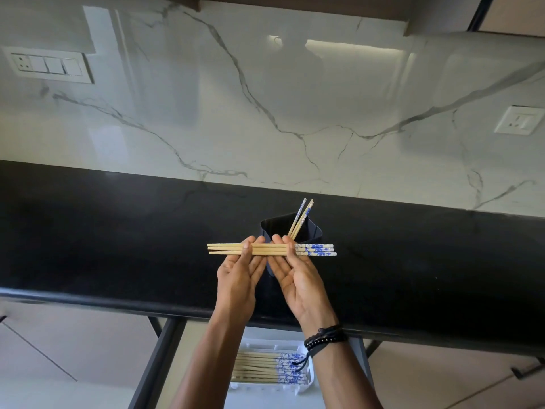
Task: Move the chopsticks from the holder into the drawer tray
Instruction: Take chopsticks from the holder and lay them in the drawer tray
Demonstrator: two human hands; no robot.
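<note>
Three bamboo chopsticks (271, 249) with blue-and-white patterned ends lie level across my upturned fingers, above the black counter. My left hand (240, 270) carries their plain ends on straight fingers. My right hand (295, 271) carries the middle the same way, palm up. Just behind them stands the dark holder (312, 231) with a few chopsticks (300, 218) leaning inside. Below the counter edge, the white drawer tray (265, 346) holds several chopsticks (265, 368) lying side by side, partly hidden by my right forearm.
The black counter (118, 237) runs across the view, backed by a white marble wall with a switch panel (50, 66) at left and a socket (519, 119) at right. The open drawer (165, 364) sits under the counter edge between my forearms.
</note>
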